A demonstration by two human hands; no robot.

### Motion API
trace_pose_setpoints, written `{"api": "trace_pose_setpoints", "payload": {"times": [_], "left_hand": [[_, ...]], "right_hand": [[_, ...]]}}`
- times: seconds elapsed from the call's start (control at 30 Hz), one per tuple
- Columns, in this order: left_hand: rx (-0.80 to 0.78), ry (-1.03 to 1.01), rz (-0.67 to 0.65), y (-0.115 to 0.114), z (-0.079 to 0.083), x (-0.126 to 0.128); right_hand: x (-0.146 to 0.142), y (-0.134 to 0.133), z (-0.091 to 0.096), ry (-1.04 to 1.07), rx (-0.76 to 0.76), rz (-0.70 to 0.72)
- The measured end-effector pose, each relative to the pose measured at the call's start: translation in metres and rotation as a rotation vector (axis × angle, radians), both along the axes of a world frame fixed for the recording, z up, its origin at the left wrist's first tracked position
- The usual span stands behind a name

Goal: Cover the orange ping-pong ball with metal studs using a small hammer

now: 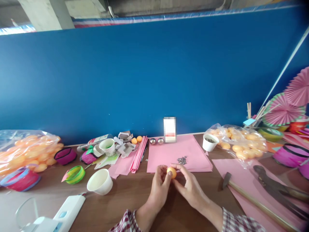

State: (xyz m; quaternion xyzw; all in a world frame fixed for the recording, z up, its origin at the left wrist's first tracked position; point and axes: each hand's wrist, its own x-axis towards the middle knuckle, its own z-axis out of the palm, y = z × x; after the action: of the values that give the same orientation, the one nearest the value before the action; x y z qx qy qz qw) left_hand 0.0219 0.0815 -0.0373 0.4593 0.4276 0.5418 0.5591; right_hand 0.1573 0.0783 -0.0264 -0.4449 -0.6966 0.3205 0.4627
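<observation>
Both hands are meeting over the wooden table [135, 193] now. The left hand [159, 183] is pinching a small orange ball [171, 172] between thumb and fingers, and the right hand [189, 185] is closing its fingertips on the ball's other side. The ball is sitting just above the near edge of the pink paper [178, 154], close to a little pile of metal bits [182, 160]. A white cup [99, 182] is standing off to the left, a hammer [243, 193] lying to the right.

Only one cam here, head-worn, looking forward and slightly down over the table [135, 199] at the blue wall [145, 74]. It's close: left hand [159, 182] and right hand [189, 186] sit bottom-centre.
</observation>
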Motion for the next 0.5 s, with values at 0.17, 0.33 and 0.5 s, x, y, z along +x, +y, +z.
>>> {"api": "trace_pose_setpoints", "payload": {"times": [0.17,0.33,0.5], "left_hand": [[0.022,0.055,-0.017,-0.002,-0.001,0.001],[0.025,-0.029,-0.074,-0.004,0.002,0.0],[0.016,0.001,-0.063,-0.006,0.007,0.001]], "right_hand": [[-0.002,0.001,0.003,-0.001,0.005,-0.017],[-0.002,0.0,0.001,0.03,-0.067,-0.081],[0.0,0.002,-0.009,-0.007,-0.077,-0.111]]}}
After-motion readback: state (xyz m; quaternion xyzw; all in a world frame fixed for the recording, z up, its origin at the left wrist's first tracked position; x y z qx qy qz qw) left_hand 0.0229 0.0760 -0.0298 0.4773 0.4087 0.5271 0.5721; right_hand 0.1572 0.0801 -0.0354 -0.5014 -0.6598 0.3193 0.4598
